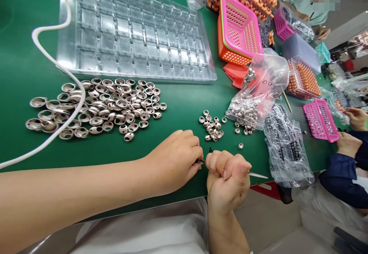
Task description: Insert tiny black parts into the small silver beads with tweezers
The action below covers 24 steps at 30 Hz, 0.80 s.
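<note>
My left hand (175, 160) is closed near the table's front edge, its fingertips pinching a small metal part (200, 162). Right beside it, my right hand (228, 177) forms a fist round a thin pointed tool (258, 175), whose pale tapered end sticks out to the right. The tool's other end meets the small part between the hands; the exact contact is hidden by fingers. Tiny black pieces (210, 150) lie just beyond my right hand. Small silver rings (212, 125) are scattered behind the hands, and a large pile of silver oval rings (106, 106) spreads to the left.
A clear compartment tray (138, 31) lies at the back left, with a white cable (54, 56) crossing the left side. Stacked baskets (241, 27), a plastic bag of metal parts (244, 108) and a bag of black parts (287, 146) stand right. Another person's hands (349, 144) are at far right.
</note>
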Each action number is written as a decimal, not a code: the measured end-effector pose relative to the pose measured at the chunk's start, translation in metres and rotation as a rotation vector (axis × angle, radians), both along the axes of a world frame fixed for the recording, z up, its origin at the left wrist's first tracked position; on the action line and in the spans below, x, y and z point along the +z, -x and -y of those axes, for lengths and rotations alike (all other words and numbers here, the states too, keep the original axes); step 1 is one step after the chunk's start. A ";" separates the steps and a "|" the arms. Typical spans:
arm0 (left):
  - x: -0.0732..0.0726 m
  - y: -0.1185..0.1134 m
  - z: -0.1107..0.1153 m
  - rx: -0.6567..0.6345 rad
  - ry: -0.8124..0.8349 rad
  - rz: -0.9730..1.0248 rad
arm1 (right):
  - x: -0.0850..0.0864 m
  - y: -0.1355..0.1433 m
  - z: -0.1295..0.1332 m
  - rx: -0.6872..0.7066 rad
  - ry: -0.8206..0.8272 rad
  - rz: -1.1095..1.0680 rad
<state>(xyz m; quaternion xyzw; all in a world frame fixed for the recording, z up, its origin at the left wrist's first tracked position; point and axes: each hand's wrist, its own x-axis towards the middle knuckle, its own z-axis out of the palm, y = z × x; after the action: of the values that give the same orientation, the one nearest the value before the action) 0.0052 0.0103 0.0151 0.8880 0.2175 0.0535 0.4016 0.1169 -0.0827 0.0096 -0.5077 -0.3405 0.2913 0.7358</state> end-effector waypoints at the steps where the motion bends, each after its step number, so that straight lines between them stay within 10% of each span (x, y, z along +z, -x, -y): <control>1: 0.000 0.000 0.000 0.001 0.002 0.003 | 0.000 0.000 0.000 0.000 0.000 -0.002; 24: -0.001 0.000 0.000 -0.021 0.006 0.002 | 0.002 0.006 -0.002 -0.010 0.017 0.153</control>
<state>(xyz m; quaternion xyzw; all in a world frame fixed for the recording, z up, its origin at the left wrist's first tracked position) 0.0049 0.0102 0.0141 0.8890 0.2078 0.0496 0.4049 0.1113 -0.0807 0.0115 -0.5363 -0.3908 0.2510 0.7047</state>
